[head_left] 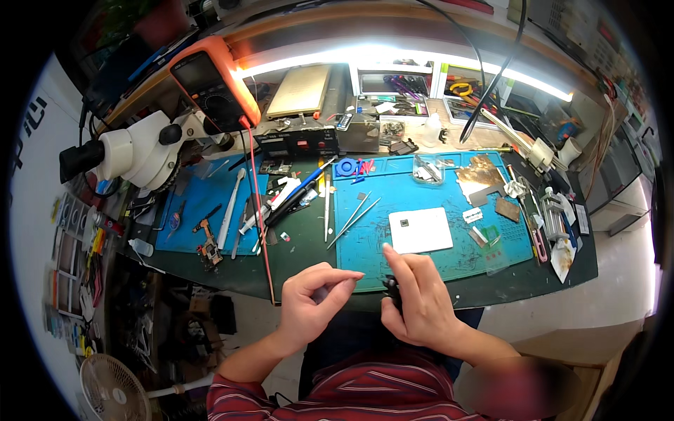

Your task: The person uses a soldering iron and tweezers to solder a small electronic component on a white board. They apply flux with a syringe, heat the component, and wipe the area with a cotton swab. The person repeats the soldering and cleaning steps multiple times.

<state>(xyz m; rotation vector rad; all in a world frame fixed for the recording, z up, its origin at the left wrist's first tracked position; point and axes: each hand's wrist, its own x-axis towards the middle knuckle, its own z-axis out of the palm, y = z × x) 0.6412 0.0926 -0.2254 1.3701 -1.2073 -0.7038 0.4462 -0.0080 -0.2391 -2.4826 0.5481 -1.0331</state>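
Note:
Just in front of the bench edge, my left hand (pixel 316 300) has its thumb and forefinger pinched together; whatever sits between the tips is too small to make out. Close on its right, my right hand (pixel 420 298) curls around a small black object (pixel 393 288), mostly hidden by the fingers, with the index finger reaching forward. Beyond that fingertip, a white square plate (pixel 432 235) lies on the blue work mat (pixel 372 263). A small dark chip (pixel 404 223) rests on the plate's left part. Two pairs of tweezers (pixel 354 221) lie left of it.
At the left stand a white microscope (pixel 137 151) and an orange multimeter (pixel 210 84), its red lead hanging past the bench edge. A circuit board (pixel 208 247) and a white toothbrush (pixel 232 207) lie on the left mat. A razor blade (pixel 472 215) lies right of the plate.

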